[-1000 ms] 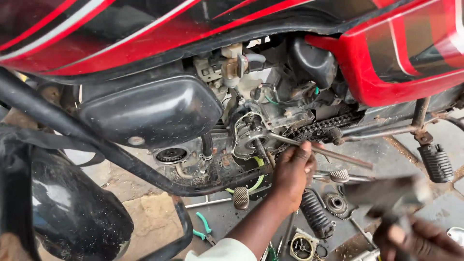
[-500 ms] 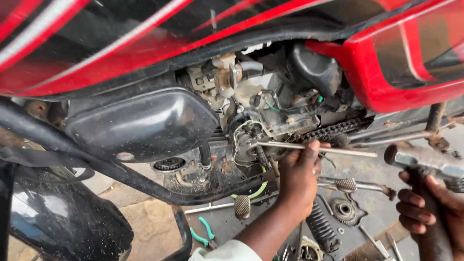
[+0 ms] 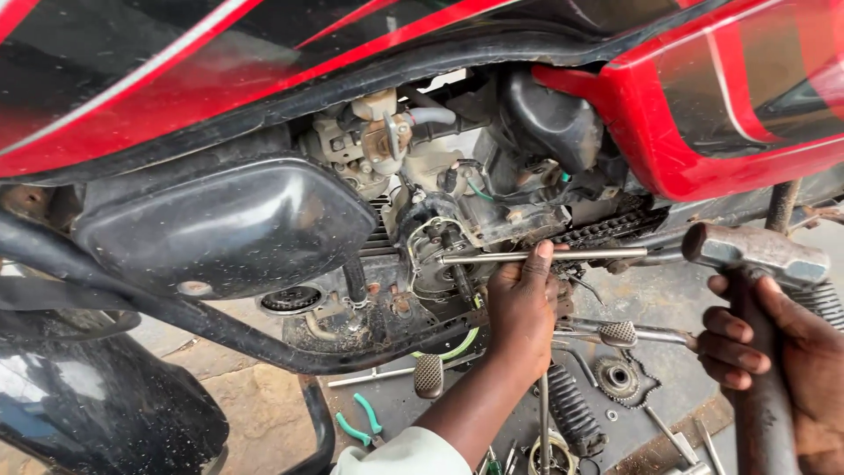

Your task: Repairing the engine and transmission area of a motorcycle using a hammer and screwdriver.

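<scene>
My left hand (image 3: 520, 310) grips a long metal rod (image 3: 492, 258) and holds it level against the engine (image 3: 457, 229) of a red and black motorcycle. The rod's left tip sits at the engine's side, its right end pointing toward a steel hammer (image 3: 754, 255). My right hand (image 3: 774, 352) is closed round the hammer's dark handle, with the head raised just right of the rod's end. The drive chain (image 3: 607, 227) runs behind the rod.
A black side cover (image 3: 220, 229) and frame tube (image 3: 176, 317) lie left of the engine. On the ground below are green-handled pliers (image 3: 362, 420), a sprocket (image 3: 618, 378), a footpeg (image 3: 618, 334), a spring (image 3: 571, 409) and loose tools. A red tail panel (image 3: 721, 105) overhangs at right.
My right hand has lifted the hammer from low at the right up to the level of the rod's end. My left hand keeps the rod against the engine. The view has shifted slightly.
</scene>
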